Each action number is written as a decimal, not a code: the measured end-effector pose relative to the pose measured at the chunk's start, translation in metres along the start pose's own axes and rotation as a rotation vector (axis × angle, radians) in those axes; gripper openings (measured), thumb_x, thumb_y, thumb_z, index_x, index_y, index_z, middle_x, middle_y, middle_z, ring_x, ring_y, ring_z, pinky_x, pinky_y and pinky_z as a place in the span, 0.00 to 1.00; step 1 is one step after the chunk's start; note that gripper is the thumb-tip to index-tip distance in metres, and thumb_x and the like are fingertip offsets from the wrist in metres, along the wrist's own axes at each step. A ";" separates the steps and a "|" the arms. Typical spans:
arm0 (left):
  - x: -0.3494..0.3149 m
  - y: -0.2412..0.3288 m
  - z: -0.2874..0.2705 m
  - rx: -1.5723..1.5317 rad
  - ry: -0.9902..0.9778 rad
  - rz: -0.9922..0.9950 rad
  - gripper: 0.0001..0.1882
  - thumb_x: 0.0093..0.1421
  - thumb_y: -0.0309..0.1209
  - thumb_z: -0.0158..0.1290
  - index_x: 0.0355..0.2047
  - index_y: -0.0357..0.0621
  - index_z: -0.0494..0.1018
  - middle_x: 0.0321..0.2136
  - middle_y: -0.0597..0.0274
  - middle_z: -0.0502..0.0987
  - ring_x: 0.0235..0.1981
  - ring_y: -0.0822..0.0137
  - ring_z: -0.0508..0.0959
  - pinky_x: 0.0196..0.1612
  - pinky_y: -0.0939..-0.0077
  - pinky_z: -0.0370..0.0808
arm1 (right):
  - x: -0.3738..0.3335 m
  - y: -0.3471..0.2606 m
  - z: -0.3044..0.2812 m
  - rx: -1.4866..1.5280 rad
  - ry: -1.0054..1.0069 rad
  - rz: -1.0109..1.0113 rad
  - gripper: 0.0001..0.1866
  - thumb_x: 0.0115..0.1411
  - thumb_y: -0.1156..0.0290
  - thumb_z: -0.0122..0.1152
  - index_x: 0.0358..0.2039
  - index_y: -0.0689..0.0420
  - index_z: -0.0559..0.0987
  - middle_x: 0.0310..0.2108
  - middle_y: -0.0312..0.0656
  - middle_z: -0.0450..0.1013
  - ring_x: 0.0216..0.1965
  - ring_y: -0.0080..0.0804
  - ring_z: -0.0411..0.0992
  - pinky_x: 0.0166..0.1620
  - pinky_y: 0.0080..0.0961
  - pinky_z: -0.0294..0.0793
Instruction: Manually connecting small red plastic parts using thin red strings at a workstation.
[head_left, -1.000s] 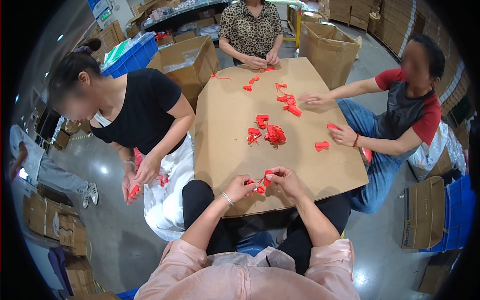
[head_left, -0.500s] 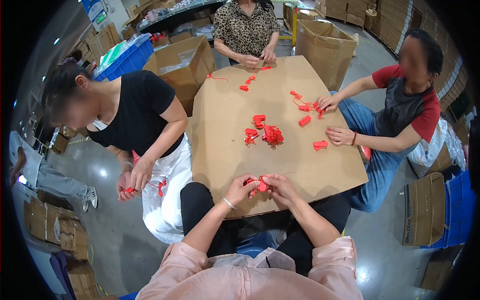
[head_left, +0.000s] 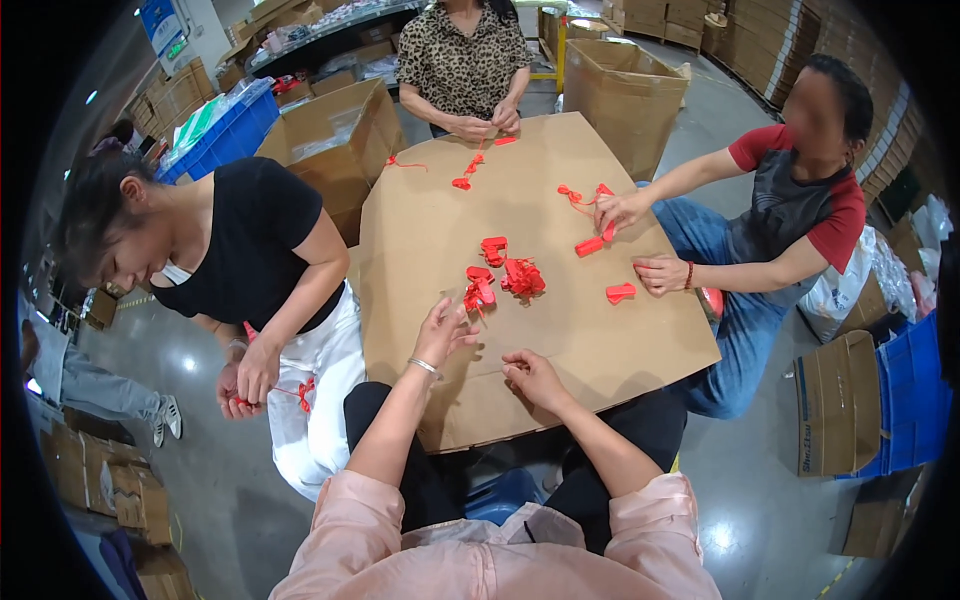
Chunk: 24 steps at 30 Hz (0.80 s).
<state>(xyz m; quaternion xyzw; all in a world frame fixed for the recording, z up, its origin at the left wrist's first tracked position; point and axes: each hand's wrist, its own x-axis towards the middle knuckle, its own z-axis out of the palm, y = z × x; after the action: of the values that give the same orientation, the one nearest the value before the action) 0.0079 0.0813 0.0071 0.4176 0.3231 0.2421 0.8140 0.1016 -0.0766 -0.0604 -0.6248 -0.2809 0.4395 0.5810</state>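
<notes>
Fingers spread, my left hand is over the cardboard tabletop, just short of a small heap of red pieces. Nothing shows in its grasp. My right hand rests low near the front edge, its fingers curled in with the thumb against them, and no piece is visible in it. Beside the nearer heap lie a denser red bunch and another red piece. They look like small flat red parts with thin cords; their exact kind cannot be made out.
A person at the right reaches for red pieces; a single one lies nearer. Across the table someone handles a red cord. The person at left holds a red corded piece. Cardboard boxes and blue crates stand around.
My hands have parted, and the red piece between them has left them. The left hand moved forward to the heap, where more red shows. The person at right has lifted red pieces.
</notes>
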 end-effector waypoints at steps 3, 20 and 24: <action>0.004 -0.026 -0.018 0.368 0.102 -0.007 0.21 0.57 0.27 0.47 0.50 0.37 0.57 0.40 0.54 0.69 0.30 0.68 0.75 0.28 0.83 0.73 | 0.004 0.004 -0.009 -0.203 0.052 -0.125 0.11 0.53 0.70 0.55 0.34 0.63 0.72 0.26 0.41 0.69 0.24 0.24 0.68 0.26 0.20 0.69; 0.011 -0.079 -0.053 0.751 0.122 0.473 0.13 0.46 0.21 0.49 0.36 0.36 0.68 0.30 0.60 0.69 0.26 0.72 0.71 0.33 0.80 0.70 | 0.039 -0.053 -0.080 -1.096 0.473 -0.403 0.08 0.47 0.75 0.53 0.30 0.61 0.74 0.31 0.49 0.68 0.37 0.45 0.66 0.41 0.36 0.68; 0.007 -0.072 -0.047 0.829 0.148 0.510 0.12 0.47 0.21 0.48 0.34 0.36 0.68 0.29 0.59 0.69 0.25 0.71 0.71 0.32 0.80 0.70 | 0.079 -0.075 -0.109 -1.165 0.487 -0.457 0.07 0.46 0.77 0.52 0.28 0.63 0.74 0.32 0.50 0.68 0.37 0.46 0.66 0.41 0.36 0.68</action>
<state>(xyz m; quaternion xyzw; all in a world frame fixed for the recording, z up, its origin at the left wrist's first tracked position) -0.0128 0.0720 -0.0763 0.7539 0.3368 0.3135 0.4689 0.2447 -0.0482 -0.0114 -0.8424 -0.4584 -0.0711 0.2742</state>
